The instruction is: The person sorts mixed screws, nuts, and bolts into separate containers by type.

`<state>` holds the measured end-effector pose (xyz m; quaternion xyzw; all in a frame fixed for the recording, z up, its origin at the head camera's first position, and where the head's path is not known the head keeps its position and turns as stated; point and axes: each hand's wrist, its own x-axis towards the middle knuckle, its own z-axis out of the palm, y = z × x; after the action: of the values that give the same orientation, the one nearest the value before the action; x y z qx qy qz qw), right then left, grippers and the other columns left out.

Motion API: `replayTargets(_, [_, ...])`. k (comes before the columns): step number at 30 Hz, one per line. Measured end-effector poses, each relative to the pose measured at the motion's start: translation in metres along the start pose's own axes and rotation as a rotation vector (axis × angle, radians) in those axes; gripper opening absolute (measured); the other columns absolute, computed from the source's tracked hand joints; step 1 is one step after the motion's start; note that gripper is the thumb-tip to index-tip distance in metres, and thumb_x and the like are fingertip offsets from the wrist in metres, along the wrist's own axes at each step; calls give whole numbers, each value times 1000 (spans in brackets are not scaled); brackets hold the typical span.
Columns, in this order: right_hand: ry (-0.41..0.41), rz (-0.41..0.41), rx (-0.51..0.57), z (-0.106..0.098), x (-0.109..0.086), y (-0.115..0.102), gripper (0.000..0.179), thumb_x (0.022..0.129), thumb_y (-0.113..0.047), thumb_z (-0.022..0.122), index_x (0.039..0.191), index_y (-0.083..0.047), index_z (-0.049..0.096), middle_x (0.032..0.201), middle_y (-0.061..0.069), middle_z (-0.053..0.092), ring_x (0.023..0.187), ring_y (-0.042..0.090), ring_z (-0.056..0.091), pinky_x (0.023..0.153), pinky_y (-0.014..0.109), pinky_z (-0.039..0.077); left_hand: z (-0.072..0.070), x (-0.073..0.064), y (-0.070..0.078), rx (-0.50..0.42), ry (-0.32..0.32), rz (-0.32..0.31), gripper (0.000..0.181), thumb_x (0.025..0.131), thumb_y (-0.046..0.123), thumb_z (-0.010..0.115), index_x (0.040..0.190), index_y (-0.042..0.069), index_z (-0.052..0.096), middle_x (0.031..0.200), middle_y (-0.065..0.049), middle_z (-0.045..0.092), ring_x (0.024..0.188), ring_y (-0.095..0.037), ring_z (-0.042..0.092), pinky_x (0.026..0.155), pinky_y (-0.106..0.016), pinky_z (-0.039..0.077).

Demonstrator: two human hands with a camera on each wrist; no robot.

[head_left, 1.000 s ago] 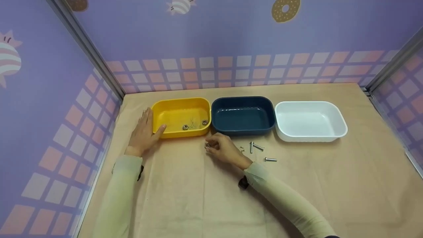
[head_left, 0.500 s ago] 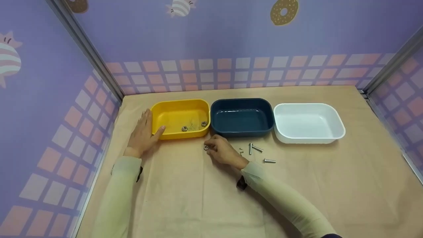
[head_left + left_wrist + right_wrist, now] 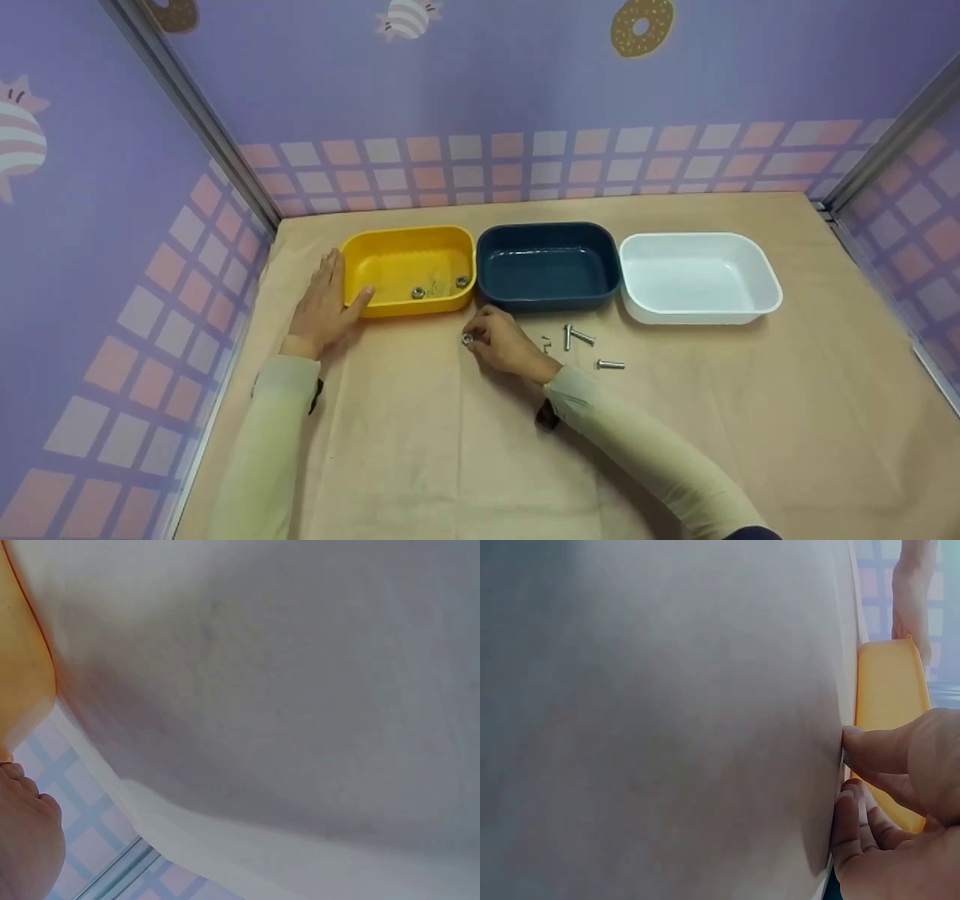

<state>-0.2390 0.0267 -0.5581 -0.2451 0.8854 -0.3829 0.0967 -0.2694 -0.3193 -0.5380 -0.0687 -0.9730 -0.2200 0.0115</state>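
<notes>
In the head view my left hand [image 3: 319, 311] lies with straight fingers along the left wall of a yellow tray [image 3: 409, 309]. Its thumb reaches over the tray's near rim. Two metal nuts, one nut [image 3: 418, 293] near the front and another nut [image 3: 462, 281] by the right wall, lie inside. My right hand [image 3: 506, 345] is low over the cloth in front of the trays, thumb and fingertips pinching a nut [image 3: 467, 339]. In the right wrist view the same hand [image 3: 907, 787] touches the cloth with its fingertips; the nut is mostly hidden there.
A dark blue tray [image 3: 551, 304] and a white tray [image 3: 701, 316] stand in a row right of the yellow one. Two bolts lie together, one bolt [image 3: 568, 337] upright in view; a third bolt [image 3: 611, 365] lies nearer. Tiny screws [image 3: 547, 346] lie beside my right wrist.
The right hand keeps its pinch on the nut, which has shifted slightly toward me and shows more clearly at the fingertips. My left hand stays on the yellow tray.
</notes>
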Motion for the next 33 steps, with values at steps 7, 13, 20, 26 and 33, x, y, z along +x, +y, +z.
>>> replayTargets(7, [-17,-7,-15,0,-2,0,19,99,-2,72,116,-3,79,116,10,64,105,21,65,94,35,61,2,2,0,12,-8,5,99,108,66,40,170,-2,1,180,-21,1,167,-39,4,136,-54,6])
replayTargets(13, [1,-63,-62,-1,-3,-2,15,101,-3,70,113,-1,79,116,12,66,107,24,66,95,36,61,2,2,-1,0,12,29,97,109,61,43,169,-5,4,179,-22,3,167,-40,5,136,-56,7])
replayTargets(20, [13,-64,-39,-4,-2,-3,18,101,-4,70,117,1,78,115,14,69,106,25,70,94,35,63,1,1,-1,4,16,31,97,109,60,43,169,-5,5,179,-23,4,167,-41,5,136,-57,8])
replayTargets(26, [12,-51,-16,-7,-1,-10,20,101,-3,70,120,-1,77,115,13,73,107,24,71,97,36,62,0,1,-1,5,12,24,97,109,61,43,170,-4,4,180,-22,3,167,-40,4,136,-55,6])
replayTargets(33, [29,-85,-33,-16,-1,-22,25,101,1,67,126,1,75,119,15,77,108,25,74,95,38,64,0,0,-1,-9,0,18,98,109,63,42,170,-2,2,180,-20,1,167,-39,2,136,-53,4])
